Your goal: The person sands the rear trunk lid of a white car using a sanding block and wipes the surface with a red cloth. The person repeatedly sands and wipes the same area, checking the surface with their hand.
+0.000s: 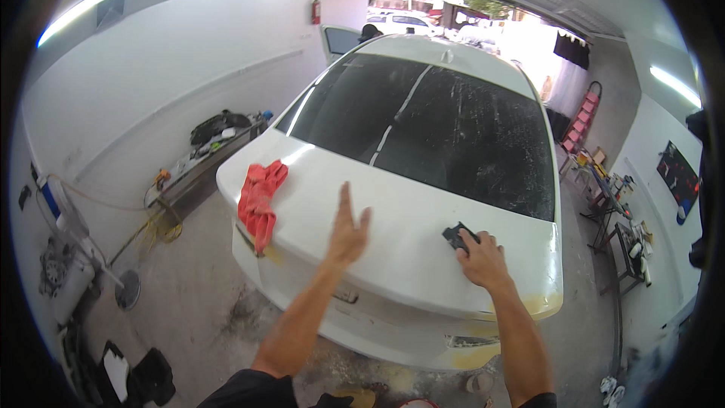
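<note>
A white car (408,257) stands with its rear toward me, and both my arms reach out over its trunk lid. My left hand (349,233) is open above the middle of the lid, fingers stretched forward and thumb apart, holding nothing. At the right of the lid, my right hand (484,263) is closed on a small black block (455,236), which looks laid against the white panel. A crumpled red cloth (260,202) lies on the lid's left side and hangs over its rear edge. Beyond the lid is the dusty rear window (468,136).
A long bench (204,153) with tools runs along the left wall. Small tables (627,245) with supplies and a pink stepladder (581,117) stand at the right. A fan-like stand (127,291) is at left. Another person (369,32) is near the car's open front door.
</note>
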Available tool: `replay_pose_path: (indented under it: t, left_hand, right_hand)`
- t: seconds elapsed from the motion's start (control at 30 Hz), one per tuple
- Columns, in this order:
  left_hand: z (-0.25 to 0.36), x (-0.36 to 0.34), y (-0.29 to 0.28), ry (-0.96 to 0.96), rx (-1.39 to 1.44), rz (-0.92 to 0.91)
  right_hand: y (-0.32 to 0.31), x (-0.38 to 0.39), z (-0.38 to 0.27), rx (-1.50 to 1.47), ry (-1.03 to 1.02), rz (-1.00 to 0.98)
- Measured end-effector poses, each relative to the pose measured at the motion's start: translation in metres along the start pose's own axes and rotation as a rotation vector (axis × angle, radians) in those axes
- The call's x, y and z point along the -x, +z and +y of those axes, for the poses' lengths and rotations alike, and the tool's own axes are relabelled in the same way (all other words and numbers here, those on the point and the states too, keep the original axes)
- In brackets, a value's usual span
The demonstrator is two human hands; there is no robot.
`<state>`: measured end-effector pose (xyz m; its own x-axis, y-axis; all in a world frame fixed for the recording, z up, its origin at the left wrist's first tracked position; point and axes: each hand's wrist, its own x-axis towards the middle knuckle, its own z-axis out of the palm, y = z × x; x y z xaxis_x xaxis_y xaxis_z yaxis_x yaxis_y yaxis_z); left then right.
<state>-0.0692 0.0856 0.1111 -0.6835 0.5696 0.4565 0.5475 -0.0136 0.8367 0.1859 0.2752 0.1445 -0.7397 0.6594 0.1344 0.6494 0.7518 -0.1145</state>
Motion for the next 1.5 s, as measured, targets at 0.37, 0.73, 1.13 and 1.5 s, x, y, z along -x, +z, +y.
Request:
replay_pose_path:
  t: [0.37,0.73,1.13,1.5]
  left_hand:
    - [-0.085,-0.018,-0.120,0.378,-0.795,-0.139]
    - [-0.171,-0.079,-0.212,0.051,-0.615,-0.301]
    - [-0.211,-0.201,-0.187,0.527,-0.221,-0.735]
    - [-0.041,-0.171,0.137,0.577,0.262,-1.054]
  right_hand:
    - [0.038,-0.046,-0.036,-0.005,0.092,0.113]
    - [0.090,-0.111,-0.088,0.315,0.697,0.264]
    - [0.107,-0.110,-0.104,-0.019,0.410,0.382]
    - [0.111,-0.081,-0.102,0.172,0.500,0.399]
